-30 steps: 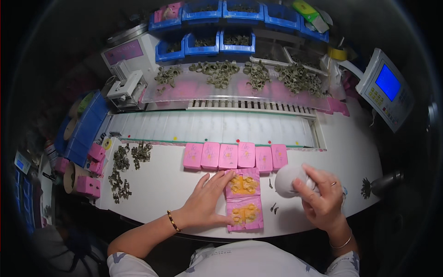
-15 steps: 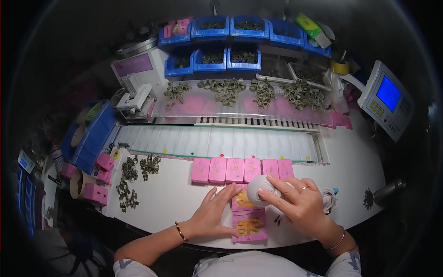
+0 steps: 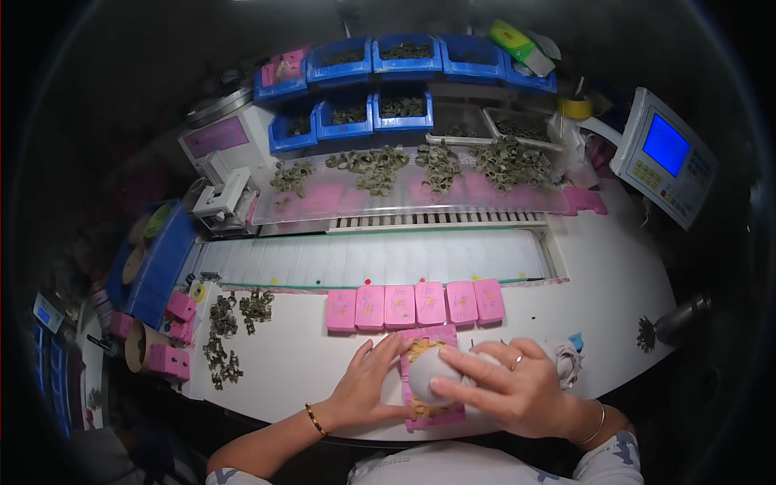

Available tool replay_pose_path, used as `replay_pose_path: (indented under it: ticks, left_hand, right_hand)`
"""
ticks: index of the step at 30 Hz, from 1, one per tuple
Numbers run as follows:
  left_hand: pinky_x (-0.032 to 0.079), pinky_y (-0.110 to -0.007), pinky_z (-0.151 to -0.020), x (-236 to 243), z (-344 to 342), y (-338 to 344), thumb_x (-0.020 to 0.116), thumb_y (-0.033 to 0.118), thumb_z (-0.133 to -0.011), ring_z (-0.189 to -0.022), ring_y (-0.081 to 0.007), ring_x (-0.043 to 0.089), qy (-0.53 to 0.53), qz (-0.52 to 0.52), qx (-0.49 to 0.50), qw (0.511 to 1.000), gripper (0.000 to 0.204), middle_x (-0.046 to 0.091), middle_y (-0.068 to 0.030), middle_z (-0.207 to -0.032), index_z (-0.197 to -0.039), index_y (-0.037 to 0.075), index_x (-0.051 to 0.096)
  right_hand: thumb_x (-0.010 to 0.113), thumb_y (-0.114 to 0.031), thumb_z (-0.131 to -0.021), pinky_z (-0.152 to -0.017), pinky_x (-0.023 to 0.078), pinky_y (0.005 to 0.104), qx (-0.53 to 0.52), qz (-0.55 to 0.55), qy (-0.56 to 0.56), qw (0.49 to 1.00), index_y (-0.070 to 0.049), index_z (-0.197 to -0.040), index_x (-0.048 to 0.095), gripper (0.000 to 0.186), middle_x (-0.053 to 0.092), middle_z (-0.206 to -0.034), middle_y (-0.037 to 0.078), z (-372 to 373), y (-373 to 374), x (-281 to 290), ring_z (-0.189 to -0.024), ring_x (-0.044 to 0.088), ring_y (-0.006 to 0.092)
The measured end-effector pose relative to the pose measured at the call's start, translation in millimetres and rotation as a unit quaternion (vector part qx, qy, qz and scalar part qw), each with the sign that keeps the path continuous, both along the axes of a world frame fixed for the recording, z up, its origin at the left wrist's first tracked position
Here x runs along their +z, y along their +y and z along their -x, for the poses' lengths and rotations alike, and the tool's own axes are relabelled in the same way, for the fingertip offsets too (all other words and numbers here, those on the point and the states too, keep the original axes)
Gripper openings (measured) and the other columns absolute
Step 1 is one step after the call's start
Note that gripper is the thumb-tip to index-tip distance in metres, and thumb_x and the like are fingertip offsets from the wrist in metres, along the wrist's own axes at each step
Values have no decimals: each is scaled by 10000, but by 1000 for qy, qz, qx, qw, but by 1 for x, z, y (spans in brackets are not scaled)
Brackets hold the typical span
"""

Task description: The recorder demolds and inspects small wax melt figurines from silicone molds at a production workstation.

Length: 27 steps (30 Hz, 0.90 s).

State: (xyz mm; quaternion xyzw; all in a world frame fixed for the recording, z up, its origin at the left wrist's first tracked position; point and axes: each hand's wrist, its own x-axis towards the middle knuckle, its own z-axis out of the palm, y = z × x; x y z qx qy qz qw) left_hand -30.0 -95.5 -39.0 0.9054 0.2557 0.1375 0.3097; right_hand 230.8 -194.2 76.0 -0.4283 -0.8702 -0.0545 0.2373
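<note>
An opened pink rubber mold (image 3: 443, 332), its inner faces yellowish, lies on the white bench close to me. My left hand (image 3: 370, 386) has its fingers spread, with fingertips and thumb touching the mold's left edge. In my right hand (image 3: 517, 384) is a rounded, pale cloth pouch (image 3: 431, 377), gripped by thumb and fingers. The pouch sits over the middle of the mold and hides much of its inner faces. Beyond my hands stands a row of closed pink molds (image 3: 400, 307) with handwriting on top.
Small dark green pieces (image 3: 220, 339) lie in clusters at left, and ring-shaped ones (image 3: 372, 168) on the clear shelf. Blue bins (image 3: 347, 121) rise behind it. At right are a crumpled cloth (image 3: 568, 361), a dark cylinder (image 3: 683, 321) and a control panel (image 3: 667, 158).
My right hand has brought the pouch left and down, from the mold's upper part to its middle. The left hand keeps its place at the mold's edge. The whole view has shifted slightly.
</note>
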Motion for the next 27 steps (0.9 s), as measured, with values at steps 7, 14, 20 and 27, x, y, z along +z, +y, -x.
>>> replay_pose_path:
  ticks: [7, 14, 20, 27]
  left_hand:
    - [188, -560, -1192, 5, -8, -3, 799, 529, -777, -1489, -377, 262, -44, -34, -17, 998, 1158, 347, -178, -1578, -1556, -10, 132]
    - [255, -548, -1172, 4, -7, -12, 837, 383, -783, -1450, -393, 340, -126, 0, -14, 992, 1025, 460, -167, -1498, -1525, 9, 236]
    - [451, -375, -1065, 17, -18, -23, 608, -103, -777, -1099, -292, 650, -239, 96, 44, 965, 572, 623, -184, -1205, -1331, -14, 501]
    - [393, -430, -1129, 10, -28, -14, 694, -54, -830, -1301, -233, 487, -334, 279, 35, 899, 775, 410, -115, -1356, -1475, 24, 271]
  right_hand:
    - [570, -149, -843, -745, 443, 320, 48, 154, -93, 983, -324, -1427, 525, 611, 509, -1501, 41, -18, -34, -52, -872, 641, 187]
    - [655, -23, -718, -794, 426, 353, -119, 142, -52, 981, -263, -1340, 615, 667, 593, -1409, 62, -63, -39, -24, -956, 656, 186]
    - [722, -104, -776, -1066, 328, 486, -212, 198, -22, 957, -103, -1495, 421, 779, 457, -1504, 173, -63, -32, -40, -1329, 476, 306]
    - [795, -172, -826, -1057, 449, 389, -43, 290, 371, 881, -49, -1513, 390, 807, 566, -1382, 189, -16, 5, -75, -1270, 555, 317]
